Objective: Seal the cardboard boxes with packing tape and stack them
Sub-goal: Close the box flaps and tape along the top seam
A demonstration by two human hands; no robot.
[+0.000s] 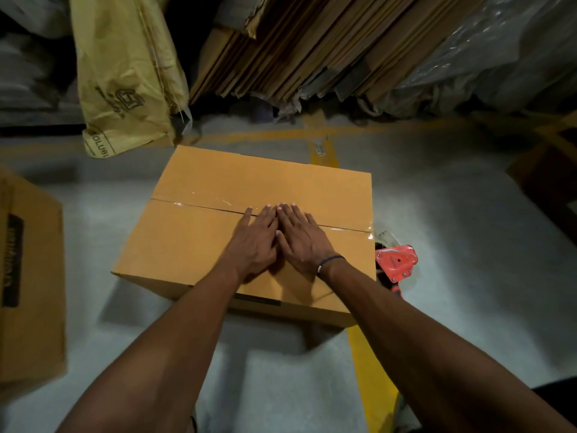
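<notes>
A second cardboard box [29,285] with dark printing on its side stands at the left edge of a grey concrete floor [452,198], well apart from the box being worked on. Behind it, at the far left, a yellow printed sack [125,73] leans upright against the stored goods. At centre, the cardboard box [218,245] sits on the floor, partly over a yellow painted line [368,354], its top flaps closed and a strip of clear packing tape [187,200] running along the centre seam from the left edge to the right. A person's left hand [253,245] lies flat on the lid with fingers straight and spread, grip wide and holding nothing, fingertips on the taped seam. Just beside it and touching at the fingers, the right hand [301,237], a dark band [332,260] at its wrist, presses down the same way, grip wide, fingers reaching across the tape. Flattened cardboard sheets [312,42] lean in a stack at the far centre. A red tape dispenser [396,262] rests on the floor against the box's right side, near the right wrist. Clear plastic wrapping [515,51] covers goods at the far right
</notes>
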